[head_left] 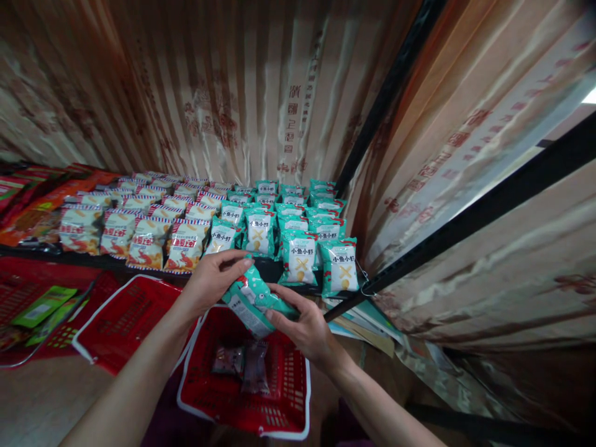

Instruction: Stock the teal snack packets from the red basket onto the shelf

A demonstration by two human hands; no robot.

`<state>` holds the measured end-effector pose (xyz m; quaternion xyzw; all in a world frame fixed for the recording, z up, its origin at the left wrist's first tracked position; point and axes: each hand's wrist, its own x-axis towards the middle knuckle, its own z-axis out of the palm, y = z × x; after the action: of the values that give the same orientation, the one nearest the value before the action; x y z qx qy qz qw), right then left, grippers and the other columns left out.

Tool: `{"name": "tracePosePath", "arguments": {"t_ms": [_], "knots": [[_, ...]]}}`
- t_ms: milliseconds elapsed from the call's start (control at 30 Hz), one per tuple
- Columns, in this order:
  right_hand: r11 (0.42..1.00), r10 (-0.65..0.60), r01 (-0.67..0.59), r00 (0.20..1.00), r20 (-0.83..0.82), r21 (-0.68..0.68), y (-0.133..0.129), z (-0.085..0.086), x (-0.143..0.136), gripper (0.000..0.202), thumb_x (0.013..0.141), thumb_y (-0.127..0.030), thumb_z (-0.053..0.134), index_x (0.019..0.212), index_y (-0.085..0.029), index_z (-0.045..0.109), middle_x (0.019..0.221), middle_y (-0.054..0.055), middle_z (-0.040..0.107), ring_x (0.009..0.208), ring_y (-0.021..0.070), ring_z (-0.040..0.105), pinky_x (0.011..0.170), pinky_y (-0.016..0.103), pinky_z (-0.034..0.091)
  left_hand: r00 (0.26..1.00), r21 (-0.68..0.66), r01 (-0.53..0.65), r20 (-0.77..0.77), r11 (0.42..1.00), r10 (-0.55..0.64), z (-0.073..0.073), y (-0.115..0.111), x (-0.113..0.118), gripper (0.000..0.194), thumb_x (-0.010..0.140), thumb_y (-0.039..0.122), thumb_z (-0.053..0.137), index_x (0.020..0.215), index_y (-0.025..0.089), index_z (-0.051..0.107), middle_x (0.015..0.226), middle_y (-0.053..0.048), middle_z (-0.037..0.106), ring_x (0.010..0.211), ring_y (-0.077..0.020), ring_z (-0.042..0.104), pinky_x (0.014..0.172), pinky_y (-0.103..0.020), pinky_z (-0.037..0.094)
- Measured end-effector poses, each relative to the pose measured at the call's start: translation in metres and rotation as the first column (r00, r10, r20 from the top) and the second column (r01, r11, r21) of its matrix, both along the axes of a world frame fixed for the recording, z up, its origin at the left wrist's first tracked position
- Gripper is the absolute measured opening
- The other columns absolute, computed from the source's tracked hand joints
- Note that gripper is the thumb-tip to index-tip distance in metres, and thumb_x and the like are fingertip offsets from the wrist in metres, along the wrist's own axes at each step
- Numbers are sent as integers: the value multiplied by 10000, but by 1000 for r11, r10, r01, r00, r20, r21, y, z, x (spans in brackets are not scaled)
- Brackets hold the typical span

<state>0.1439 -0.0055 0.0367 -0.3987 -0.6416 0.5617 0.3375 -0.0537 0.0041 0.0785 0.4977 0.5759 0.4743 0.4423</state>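
Note:
Both hands hold one teal snack bag [255,301] between them, over a red basket. My left hand [216,276] pinches its upper left end. On the right end, my right hand [302,323] grips with thumb and fingers. The bag is tilted, and its printed side with white and red patches faces up. Below it, the red basket [242,413] with a white rim contains a few small wrapped packets [255,367]. Behind the hands, rows of teal bags [300,257] stand on a dark shelf.
White bags with striped tops [186,242] and orange packages [40,214] fill the shelf's left part. Another red basket [130,316] sits at left, and one farther left holds green packets [44,307]. A black metal post [447,226] slants along the right, before patterned curtains [261,87].

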Motion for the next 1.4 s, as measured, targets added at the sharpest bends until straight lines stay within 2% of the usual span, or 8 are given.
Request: {"name": "tracePosePath", "arguments": {"t_ms": [100,400,667,867,1000,1133,1267,1400], "knots": [[999,-47,47,999,5,-22,-1,-5,2,476,740,-381,708,1173,-200,623,1034,30,689,933,226,620,832,328,490,998,-37,15,53,999,-13,-1,1,0,329,630,474,700,736,162,707,621,4,628,541,-112,509,494,-213,386],[953,-163,67,936,-312,-295,-1,-11,2,300,696,-368,774,891,-214,606,779,-32,661,729,140,600,697,261,483,944,-34,-289,154,957,291,-8,7,-2,370,488,480,777,560,156,613,463,52,514,433,-73,417,413,-189,313],[950,-191,80,913,-359,-302,-1,-10,3,256,725,-387,749,750,-177,605,742,-15,644,696,122,588,617,235,494,918,-81,-353,161,932,361,-15,10,-7,394,456,476,799,549,145,606,464,46,529,433,-70,430,418,-187,326],[947,-190,60,896,-402,-314,-6,-8,1,236,759,-384,720,800,-190,593,793,-15,637,743,132,606,657,251,532,920,-107,-323,199,940,339,-14,9,-7,410,449,484,797,546,152,577,446,54,503,411,-70,420,404,-190,322],[938,-183,65,927,-327,-340,-6,-6,4,415,721,-352,754,1078,-244,572,782,-34,643,689,135,623,606,256,543,946,-84,-275,156,958,285,-17,9,-11,386,490,478,788,566,158,586,469,48,510,424,-77,428,412,-193,324],[939,3,-76,977,-212,-336,-5,3,9,424,731,-416,724,1086,-209,619,826,-6,666,656,144,636,606,270,538,984,12,-177,10,984,177,-20,9,-14,351,584,473,737,532,166,575,475,46,476,437,-75,398,412,-193,286],[960,204,-216,975,-83,-177,-2,5,12,360,803,-492,626,973,-180,686,896,27,681,819,181,620,712,279,504,995,16,-7,-100,1000,9,-15,7,-10,291,637,453,691,581,176,621,508,28,522,473,-102,434,445,-205,329],[976,202,-196,977,61,-99,0,0,11,431,823,-544,574,1022,-180,693,937,55,701,866,225,623,730,311,490,965,36,47,-261,998,-36,-10,3,-1,256,704,420,619,606,185,639,534,17,555,521,-127,472,486,-214,353]]}}
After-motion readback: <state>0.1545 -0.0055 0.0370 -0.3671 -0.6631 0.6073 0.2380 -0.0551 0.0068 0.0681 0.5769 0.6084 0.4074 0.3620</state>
